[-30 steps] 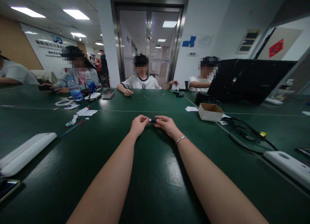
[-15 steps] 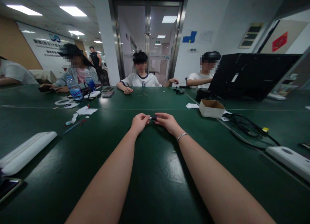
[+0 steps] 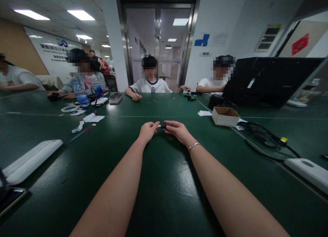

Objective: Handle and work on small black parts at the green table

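My left hand [image 3: 148,132] and my right hand [image 3: 177,130] meet above the middle of the dark green table [image 3: 164,182]. Between their fingertips is a small black stick with a pale, metal-looking end [image 3: 162,126], lying roughly level. The left thumb and fingers pinch the pale end, while those of my right hand close on the black part. Fingers cover both ends, and its exact kind is too small to make out. On my right wrist sits a silver bracelet [image 3: 194,146].
An open cardboard box [image 3: 225,119], black cables [image 3: 266,138] and a white power strip [image 3: 307,170] lie at right. To the left are a white case [image 3: 33,160], a phone [image 3: 12,197], tweezers [image 3: 80,135] and paper [image 3: 93,118]. Several people sit across, near a monitor [image 3: 269,80].
The view has shifted slightly, so the scene sits a little lower and further right. Both hands keep their pinch, with slightly more of the pale end showing.
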Demonstrator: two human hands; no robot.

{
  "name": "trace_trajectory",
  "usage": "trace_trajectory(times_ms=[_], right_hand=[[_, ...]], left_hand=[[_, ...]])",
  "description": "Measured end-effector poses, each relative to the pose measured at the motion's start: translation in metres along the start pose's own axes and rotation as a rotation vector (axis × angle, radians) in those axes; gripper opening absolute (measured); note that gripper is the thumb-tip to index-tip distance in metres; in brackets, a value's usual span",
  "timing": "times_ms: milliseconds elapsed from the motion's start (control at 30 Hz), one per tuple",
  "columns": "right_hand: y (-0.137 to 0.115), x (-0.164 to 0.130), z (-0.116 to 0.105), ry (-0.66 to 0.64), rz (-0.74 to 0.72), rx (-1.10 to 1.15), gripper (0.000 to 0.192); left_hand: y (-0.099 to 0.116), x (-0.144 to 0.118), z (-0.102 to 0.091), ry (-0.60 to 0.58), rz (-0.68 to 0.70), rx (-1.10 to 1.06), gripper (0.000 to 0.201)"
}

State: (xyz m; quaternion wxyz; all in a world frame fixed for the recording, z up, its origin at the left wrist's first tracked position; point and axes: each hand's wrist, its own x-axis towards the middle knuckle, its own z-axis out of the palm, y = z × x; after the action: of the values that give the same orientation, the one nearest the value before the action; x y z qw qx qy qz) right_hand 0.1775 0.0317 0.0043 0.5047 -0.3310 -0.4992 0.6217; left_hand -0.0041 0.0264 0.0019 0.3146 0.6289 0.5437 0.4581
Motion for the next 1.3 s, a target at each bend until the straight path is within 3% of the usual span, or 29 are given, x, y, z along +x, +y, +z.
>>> trace_trajectory(times_ms=[467,1300], right_hand=[[-0.003,-0.002,0.000,-0.035,0.019,0.013,0.029],[-0.004,-0.002,0.001,-0.009,0.041,-0.005,0.028]], left_hand=[[0.013,-0.007,0.002,0.016,0.001,0.215,0.053],[0.010,-0.006,0.004,-0.015,-0.002,0.142,0.059]])
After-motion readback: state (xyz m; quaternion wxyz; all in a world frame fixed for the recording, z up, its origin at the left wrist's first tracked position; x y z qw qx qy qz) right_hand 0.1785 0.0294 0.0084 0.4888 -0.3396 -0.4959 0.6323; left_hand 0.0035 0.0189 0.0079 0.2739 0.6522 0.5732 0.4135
